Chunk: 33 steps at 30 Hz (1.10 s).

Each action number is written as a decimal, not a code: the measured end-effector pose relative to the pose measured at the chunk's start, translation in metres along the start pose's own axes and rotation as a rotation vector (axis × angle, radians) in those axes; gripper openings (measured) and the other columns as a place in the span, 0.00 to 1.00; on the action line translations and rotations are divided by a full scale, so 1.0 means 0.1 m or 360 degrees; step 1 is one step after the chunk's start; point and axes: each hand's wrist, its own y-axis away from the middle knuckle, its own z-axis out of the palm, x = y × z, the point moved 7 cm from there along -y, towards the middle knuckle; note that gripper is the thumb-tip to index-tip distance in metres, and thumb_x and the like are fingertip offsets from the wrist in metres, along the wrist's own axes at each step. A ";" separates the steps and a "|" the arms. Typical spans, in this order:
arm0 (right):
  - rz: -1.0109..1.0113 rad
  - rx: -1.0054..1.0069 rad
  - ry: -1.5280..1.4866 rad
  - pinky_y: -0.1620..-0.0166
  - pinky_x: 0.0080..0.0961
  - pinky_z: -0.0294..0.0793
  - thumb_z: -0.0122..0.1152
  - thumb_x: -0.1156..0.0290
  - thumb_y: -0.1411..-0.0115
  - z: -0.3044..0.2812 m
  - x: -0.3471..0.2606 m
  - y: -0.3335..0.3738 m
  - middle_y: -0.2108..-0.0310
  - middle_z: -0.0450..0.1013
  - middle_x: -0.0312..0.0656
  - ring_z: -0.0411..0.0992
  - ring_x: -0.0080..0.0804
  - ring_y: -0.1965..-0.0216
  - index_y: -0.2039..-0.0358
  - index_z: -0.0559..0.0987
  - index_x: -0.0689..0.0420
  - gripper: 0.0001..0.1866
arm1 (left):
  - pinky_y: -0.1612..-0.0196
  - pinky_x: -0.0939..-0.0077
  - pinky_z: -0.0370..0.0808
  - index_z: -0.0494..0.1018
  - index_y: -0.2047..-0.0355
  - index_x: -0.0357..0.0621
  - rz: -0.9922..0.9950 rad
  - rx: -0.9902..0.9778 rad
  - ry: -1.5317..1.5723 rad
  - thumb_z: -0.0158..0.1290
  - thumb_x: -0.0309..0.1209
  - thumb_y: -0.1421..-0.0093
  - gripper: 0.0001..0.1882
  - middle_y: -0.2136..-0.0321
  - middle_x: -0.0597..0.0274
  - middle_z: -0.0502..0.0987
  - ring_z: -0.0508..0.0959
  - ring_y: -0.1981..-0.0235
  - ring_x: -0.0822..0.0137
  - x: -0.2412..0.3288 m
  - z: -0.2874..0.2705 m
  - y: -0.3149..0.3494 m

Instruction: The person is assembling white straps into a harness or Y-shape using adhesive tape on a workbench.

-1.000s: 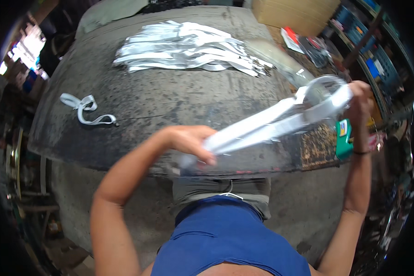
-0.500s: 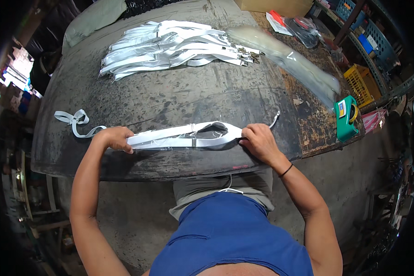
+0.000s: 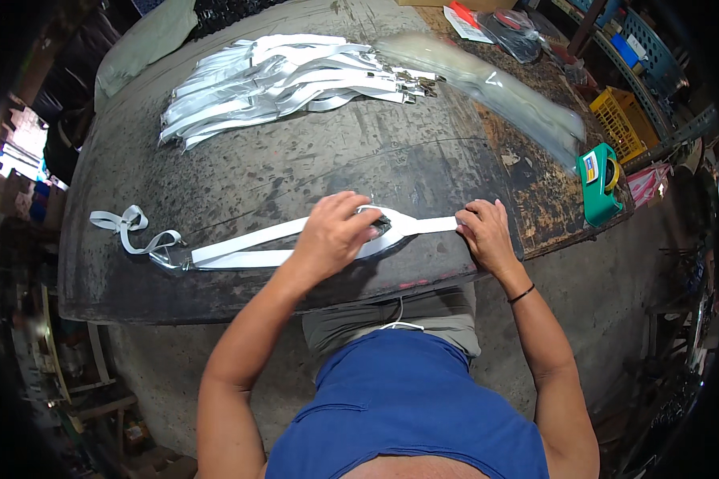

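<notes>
A white strap (image 3: 248, 249) in a clear sleeve lies stretched along the near edge of the dark worn table (image 3: 295, 184). My left hand (image 3: 335, 231) presses down on its middle, covering a small metal clip. The strap's right end is pinned under the fingers of my right hand (image 3: 483, 233). A loose knotted white strap (image 3: 128, 227) lies at the left end of the table, touching the sleeve.
A pile of several white straps with metal clips (image 3: 287, 80) lies at the table's far side. A long clear plastic bag (image 3: 495, 88) runs along the right. A green tape dispenser (image 3: 599, 184) stands at the right edge, a yellow crate (image 3: 619, 120) beyond.
One second ago I held the strap up in the air to the right. It now lies flat on the table, my left hand has slid right to its middle, my right to its end.
</notes>
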 end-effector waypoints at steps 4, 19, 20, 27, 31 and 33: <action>-0.0041 0.0006 0.0021 0.37 0.57 0.58 0.66 0.68 0.43 -0.04 0.15 -0.03 0.57 0.72 0.40 0.70 0.42 0.48 0.60 0.78 0.50 0.10 | 0.45 0.57 0.69 0.80 0.63 0.47 0.0003 -0.0049 -0.0103 0.62 0.31 0.45 0.09 0.56 0.59 0.78 0.74 0.49 0.54 -0.01 0.48 0.03; -0.0357 0.0055 -0.0306 0.39 0.49 0.63 0.67 0.70 0.45 0.07 -0.57 -0.18 0.50 0.72 0.43 0.67 0.46 0.44 0.52 0.78 0.54 0.19 | 0.45 0.56 0.68 0.78 0.68 0.46 0.0087 -0.0126 -0.0175 0.63 0.28 0.48 0.08 0.58 0.60 0.77 0.74 0.49 0.55 0.01 0.63 -0.09; -0.0362 -0.0018 -0.0237 0.38 0.50 0.63 0.67 0.68 0.45 0.14 -0.60 -0.14 0.49 0.71 0.43 0.67 0.46 0.44 0.51 0.78 0.53 0.20 | 0.45 0.55 0.68 0.78 0.67 0.45 0.0088 -0.0107 -0.0124 0.63 0.29 0.48 0.08 0.57 0.59 0.77 0.74 0.49 0.55 0.02 0.60 -0.11; -0.0310 -0.0095 -0.0213 0.37 0.52 0.61 0.66 0.67 0.44 0.19 -0.59 -0.08 0.47 0.71 0.41 0.65 0.45 0.41 0.49 0.79 0.50 0.21 | 0.39 0.51 0.65 0.77 0.53 0.44 -0.0013 -0.0136 -0.0109 0.61 0.34 0.42 0.17 0.48 0.53 0.74 0.70 0.41 0.49 0.10 0.38 0.01; -0.0295 -0.0042 -0.0217 0.37 0.52 0.61 0.59 0.75 0.43 0.20 -0.41 -0.14 0.49 0.72 0.41 0.66 0.44 0.42 0.53 0.83 0.47 0.17 | 0.39 0.54 0.65 0.74 0.44 0.46 -0.0212 -0.0050 -0.0347 0.60 0.33 0.40 0.23 0.42 0.48 0.69 0.67 0.39 0.46 -0.17 0.33 0.25; -0.0278 -0.0036 -0.0212 0.37 0.52 0.62 0.59 0.75 0.43 0.20 -0.33 -0.16 0.49 0.72 0.41 0.67 0.44 0.42 0.53 0.83 0.46 0.18 | 0.41 0.55 0.66 0.73 0.43 0.46 -0.0495 0.0165 -0.0251 0.60 0.33 0.42 0.26 0.45 0.47 0.70 0.70 0.44 0.47 -0.35 0.07 0.33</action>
